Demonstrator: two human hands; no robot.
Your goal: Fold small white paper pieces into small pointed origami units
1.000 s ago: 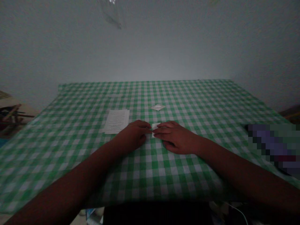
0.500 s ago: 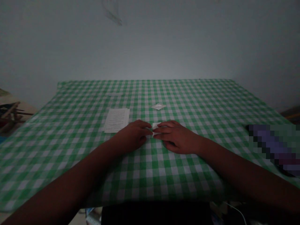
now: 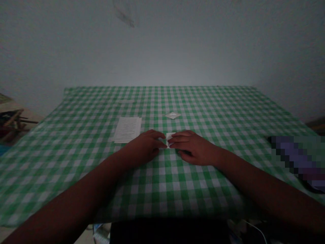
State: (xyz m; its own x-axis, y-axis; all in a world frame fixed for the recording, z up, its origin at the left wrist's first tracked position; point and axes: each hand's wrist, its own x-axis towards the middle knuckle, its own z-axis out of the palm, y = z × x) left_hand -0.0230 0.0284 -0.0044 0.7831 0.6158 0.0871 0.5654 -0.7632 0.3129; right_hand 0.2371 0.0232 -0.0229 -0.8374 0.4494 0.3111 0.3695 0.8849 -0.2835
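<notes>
Paper sat right where the two hands met on my feed: a small white piece (image 3: 168, 139), lying flat on the green checked tablecloth (image 3: 162, 189), showed only in the narrow gap between the fingertips. The person's left hand (image 3: 144, 147) lay palm-down with its fingers bent onto the near-left edge of the piece. The right hand (image 3: 194, 147) lay the same way, its fingers stretched across the right edge. Both hands were together and touching the piece, nearly touching each other. From my screen I could not tell whether either hand pinched the paper or only pressed it down.

Just beyond the left hand, and slightly outward of it, a printed sheet (image 3: 127, 129) lay flat on the cloth. Beyond the right hand's fingertips, apart from them, lay a folded white scrap (image 3: 173, 115). Well out past the right forearm there was a blurred dark shape (image 3: 297, 157) on the cloth. A pale wall (image 3: 162, 51) stood behind the far edge.
</notes>
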